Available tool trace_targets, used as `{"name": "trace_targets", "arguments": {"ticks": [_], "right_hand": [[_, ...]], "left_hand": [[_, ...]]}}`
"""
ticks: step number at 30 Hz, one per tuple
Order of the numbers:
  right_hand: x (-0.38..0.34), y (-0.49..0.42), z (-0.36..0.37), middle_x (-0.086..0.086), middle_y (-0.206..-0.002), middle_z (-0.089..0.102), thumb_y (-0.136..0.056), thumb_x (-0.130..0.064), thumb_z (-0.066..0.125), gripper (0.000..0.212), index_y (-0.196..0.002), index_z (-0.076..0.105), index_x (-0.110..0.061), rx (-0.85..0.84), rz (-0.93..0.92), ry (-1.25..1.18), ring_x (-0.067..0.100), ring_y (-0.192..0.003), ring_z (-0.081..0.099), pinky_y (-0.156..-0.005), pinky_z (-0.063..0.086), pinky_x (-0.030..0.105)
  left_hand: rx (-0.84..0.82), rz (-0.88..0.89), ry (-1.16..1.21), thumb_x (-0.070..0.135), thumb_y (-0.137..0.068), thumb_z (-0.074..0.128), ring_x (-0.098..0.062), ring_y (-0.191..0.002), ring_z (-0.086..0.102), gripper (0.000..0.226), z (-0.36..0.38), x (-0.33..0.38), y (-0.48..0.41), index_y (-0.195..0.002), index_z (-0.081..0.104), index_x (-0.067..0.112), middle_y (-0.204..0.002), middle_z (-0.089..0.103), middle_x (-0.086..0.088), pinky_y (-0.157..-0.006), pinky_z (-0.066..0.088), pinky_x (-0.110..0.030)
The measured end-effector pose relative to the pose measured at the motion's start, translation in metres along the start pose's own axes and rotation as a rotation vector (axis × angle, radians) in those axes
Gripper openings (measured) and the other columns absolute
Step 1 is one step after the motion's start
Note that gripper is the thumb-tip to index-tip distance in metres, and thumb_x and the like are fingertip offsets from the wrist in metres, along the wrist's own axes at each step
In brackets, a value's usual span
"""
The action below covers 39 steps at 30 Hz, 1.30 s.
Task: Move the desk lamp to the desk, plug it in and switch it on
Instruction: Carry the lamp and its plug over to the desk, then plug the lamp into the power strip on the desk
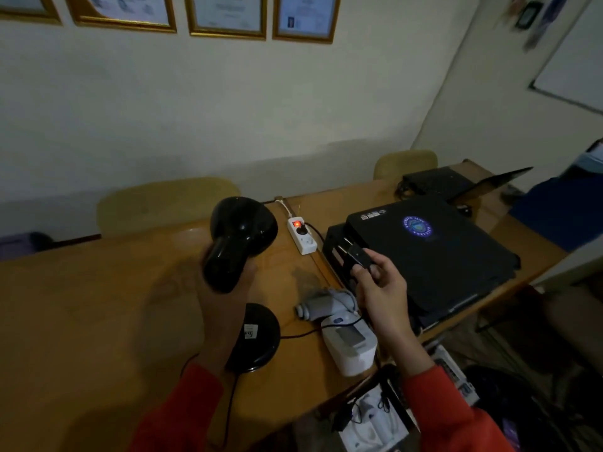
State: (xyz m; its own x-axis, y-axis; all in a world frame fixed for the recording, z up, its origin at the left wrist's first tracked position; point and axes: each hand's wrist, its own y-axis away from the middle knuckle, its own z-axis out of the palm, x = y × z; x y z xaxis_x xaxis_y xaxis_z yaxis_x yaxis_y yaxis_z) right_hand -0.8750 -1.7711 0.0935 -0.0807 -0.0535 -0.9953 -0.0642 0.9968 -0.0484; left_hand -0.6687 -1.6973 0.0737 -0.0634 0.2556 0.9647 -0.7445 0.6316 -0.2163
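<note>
The black desk lamp [239, 236] stands on the wooden desk [98, 305], its glossy shade tilted toward the wall and its round base [257, 337] near me. My left hand [215, 308] reaches up behind the lamp's neck, mostly hidden by the shade. My right hand [380, 285] pinches the lamp's black plug [355, 254], prongs pointing toward the white power strip [301, 234]. The strip's red switch glows, and one black plug sits in it. The lamp's cord [303, 334] runs from the base to the right.
A stack of closed black laptops [430, 256] lies right of the strip. A white blood-pressure monitor [349, 344] with a grey cuff sits by the lamp base. Two yellow chairs [163, 203] stand along the wall. An open box of items [375, 419] lies below the desk edge.
</note>
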Motion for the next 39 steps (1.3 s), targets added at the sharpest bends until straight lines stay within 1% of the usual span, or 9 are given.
{"name": "trace_targets", "arguments": {"ticks": [4, 9, 12, 15, 17, 22, 28, 35, 39], "right_hand": [[0.004, -0.032, -0.001, 0.016, -0.08, 0.051, -0.092, -0.012, 0.058, 0.034, -0.125, 0.054, -0.019, -0.014, -0.001, -0.001, 0.023, -0.066, 0.048, -0.049, 0.046, 0.02], [0.006, -0.058, -0.007, 0.006, -0.07, 0.049, -0.091, -0.012, 0.059, 0.036, -0.125, 0.054, -0.022, -0.039, 0.012, -0.002, 0.014, -0.061, 0.051, -0.055, 0.048, 0.025], [0.01, -0.075, -0.011, 0.002, -0.067, 0.052, -0.09, -0.011, 0.06, 0.035, -0.124, 0.055, -0.02, -0.063, 0.022, -0.004, 0.012, -0.06, 0.051, -0.057, 0.046, 0.026], [0.016, -0.09, -0.016, -0.01, -0.057, 0.055, -0.09, -0.01, 0.06, 0.032, -0.118, 0.057, -0.024, -0.098, 0.019, -0.019, 0.003, -0.053, 0.053, -0.052, 0.047, 0.019], [0.02, -0.098, -0.019, -0.01, -0.056, 0.058, -0.09, -0.011, 0.06, 0.03, -0.116, 0.058, -0.026, -0.121, 0.014, -0.017, -0.001, -0.048, 0.053, -0.048, 0.047, 0.015], [0.03, -0.114, -0.027, 0.002, -0.075, 0.063, -0.09, -0.009, 0.06, 0.03, -0.116, 0.059, -0.024, -0.172, 0.009, -0.016, -0.003, -0.056, 0.059, -0.054, 0.051, 0.014], [0.042, -0.127, -0.035, -0.001, -0.067, 0.062, -0.09, -0.008, 0.06, 0.03, -0.117, 0.06, -0.021, -0.289, -0.011, -0.002, 0.0, -0.049, 0.054, -0.047, 0.045, 0.015], [0.058, -0.136, -0.027, 0.003, -0.089, 0.064, -0.089, -0.001, 0.059, 0.031, -0.118, 0.059, -0.011, -0.392, -0.014, 0.017, 0.005, -0.069, 0.055, -0.059, 0.045, 0.018], [0.071, -0.133, -0.023, 0.002, -0.082, 0.063, -0.088, -0.002, 0.06, 0.03, -0.117, 0.06, -0.01, -0.429, -0.073, 0.057, -0.003, -0.059, 0.055, -0.051, 0.044, 0.01]], "left_hand": [[-0.04, -0.047, 0.006, 0.004, -0.083, 0.067, -0.031, -0.12, 0.053, 0.061, 0.02, -0.015, -0.011, -0.133, 0.038, 0.023, -0.133, 0.051, -0.012, -0.103, 0.046, -0.051], [-0.028, -0.095, 0.055, 0.014, -0.085, 0.064, -0.044, -0.122, 0.048, 0.064, 0.041, -0.029, -0.018, -0.14, 0.031, 0.017, -0.138, 0.044, -0.024, -0.104, 0.039, -0.064], [-0.032, -0.079, 0.023, 0.006, -0.087, 0.063, -0.036, -0.123, 0.05, 0.062, 0.057, -0.038, -0.018, -0.137, 0.03, 0.023, -0.139, 0.045, -0.016, -0.105, 0.042, -0.056], [-0.03, -0.065, -0.021, -0.001, -0.086, 0.062, 0.005, -0.113, 0.053, 0.061, 0.069, -0.047, -0.015, -0.132, 0.031, 0.027, -0.128, 0.047, 0.006, -0.097, 0.047, -0.024], [-0.016, -0.067, -0.047, 0.004, -0.084, 0.066, 0.017, -0.105, 0.052, 0.062, 0.075, -0.051, -0.01, -0.132, 0.031, 0.025, -0.123, 0.046, 0.012, -0.087, 0.046, -0.009], [0.054, -0.055, -0.082, 0.003, -0.087, 0.062, -0.008, -0.109, 0.054, 0.062, 0.084, -0.056, -0.003, -0.133, 0.03, 0.029, -0.126, 0.044, 0.008, -0.088, 0.049, -0.03], [0.189, -0.036, -0.123, 0.005, -0.084, 0.066, 0.013, -0.103, 0.057, 0.068, 0.084, -0.068, 0.023, -0.132, 0.028, 0.034, -0.132, 0.042, 0.002, -0.075, 0.053, -0.016], [0.244, -0.018, -0.229, -0.007, -0.075, 0.07, 0.015, -0.107, 0.054, 0.075, 0.076, -0.085, 0.046, -0.133, 0.026, 0.009, -0.121, 0.043, 0.014, -0.076, 0.049, -0.002], [0.263, -0.118, -0.161, 0.023, -0.073, 0.074, 0.014, -0.097, 0.06, 0.075, 0.07, -0.074, 0.053, -0.131, 0.026, 0.034, -0.118, 0.049, 0.016, -0.067, 0.051, -0.005]]}}
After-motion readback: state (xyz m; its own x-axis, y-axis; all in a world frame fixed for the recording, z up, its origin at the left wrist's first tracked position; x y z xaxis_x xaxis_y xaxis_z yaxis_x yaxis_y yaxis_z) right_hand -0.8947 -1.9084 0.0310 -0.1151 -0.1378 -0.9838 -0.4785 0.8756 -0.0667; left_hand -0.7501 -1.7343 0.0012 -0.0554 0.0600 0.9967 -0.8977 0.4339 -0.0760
